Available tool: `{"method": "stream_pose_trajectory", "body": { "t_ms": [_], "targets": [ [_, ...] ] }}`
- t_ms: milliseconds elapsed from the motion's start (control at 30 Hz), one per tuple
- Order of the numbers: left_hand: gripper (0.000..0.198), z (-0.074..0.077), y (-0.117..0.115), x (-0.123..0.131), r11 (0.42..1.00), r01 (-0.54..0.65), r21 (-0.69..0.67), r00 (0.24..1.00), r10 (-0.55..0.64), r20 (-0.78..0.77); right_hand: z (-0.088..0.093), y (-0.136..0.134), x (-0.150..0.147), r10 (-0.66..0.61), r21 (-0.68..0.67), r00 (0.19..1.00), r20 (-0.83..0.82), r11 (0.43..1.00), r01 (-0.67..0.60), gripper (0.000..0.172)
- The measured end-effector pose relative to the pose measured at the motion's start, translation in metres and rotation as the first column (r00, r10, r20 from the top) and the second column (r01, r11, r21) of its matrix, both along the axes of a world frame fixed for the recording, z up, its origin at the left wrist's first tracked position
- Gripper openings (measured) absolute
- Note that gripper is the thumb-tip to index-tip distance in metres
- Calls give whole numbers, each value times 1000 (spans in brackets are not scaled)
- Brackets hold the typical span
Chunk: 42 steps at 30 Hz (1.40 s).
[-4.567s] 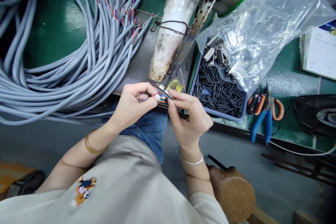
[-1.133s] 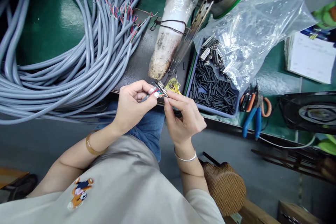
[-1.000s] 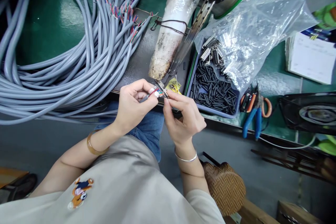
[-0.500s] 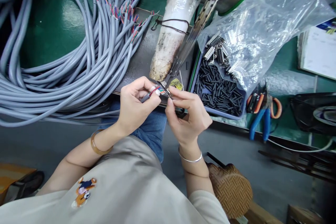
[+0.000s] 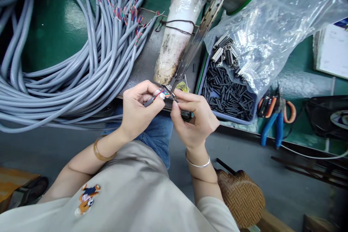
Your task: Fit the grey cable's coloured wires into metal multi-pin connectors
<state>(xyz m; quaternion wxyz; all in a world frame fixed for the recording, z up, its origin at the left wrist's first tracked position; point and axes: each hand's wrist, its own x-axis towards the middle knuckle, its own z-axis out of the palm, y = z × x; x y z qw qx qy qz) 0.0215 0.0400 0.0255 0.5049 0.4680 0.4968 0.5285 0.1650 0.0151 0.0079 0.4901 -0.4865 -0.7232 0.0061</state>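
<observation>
My left hand (image 5: 138,107) pinches the stripped end of a grey cable (image 5: 150,100), whose coloured wires fan out towards a small metal connector (image 5: 169,90). My right hand (image 5: 194,117) is closed on that connector from the right, thumb and forefinger on its edge. Both hands meet just under the tip of a fixed soldering iron (image 5: 197,41) that slants down from the upper right, beside its stained white wrapped holder (image 5: 175,40). The connector sits at the iron's tip.
A big bundle of grey cables (image 5: 67,65) with stripped coloured ends covers the left of the green bench. A blue tray (image 5: 227,96) holds black sleeves and metal connectors under a clear plastic bag (image 5: 269,25). Blue and orange pliers (image 5: 274,116) lie right of it.
Both hands have lifted the cable end and connector slightly up and away from me, bringing them against the iron's tip. The grips are unchanged.
</observation>
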Motion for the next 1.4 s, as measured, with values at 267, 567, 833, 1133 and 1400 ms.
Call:
{"method": "stream_pose_trajectory", "body": {
  "t_ms": [267,567,833,1133,1400],
  "targets": [
    [17,0,1,1,1000,-22,-14,1000,22,-14,-1,2,1,2,9,1000,17,1000,-3,18],
    [15,3,1,1,1000,-29,-7,999,29,-27,3,1,0,17,36,997,81,999,-19,20],
    [11,-3,-3,-5,997,55,-44,998,-53,44,-1,-3,2,7,-17,1000,25,1000,-6,17],
    [14,-1,0,-4,995,51,-83,996,-45,74,0,1,-1,11,-29,999,-49,1000,-12,18],
    [12,0,1,-2,1000,17,-18,995,-16,94,0,5,-1,-12,41,1000,-3,999,12,19]
  ]
}}
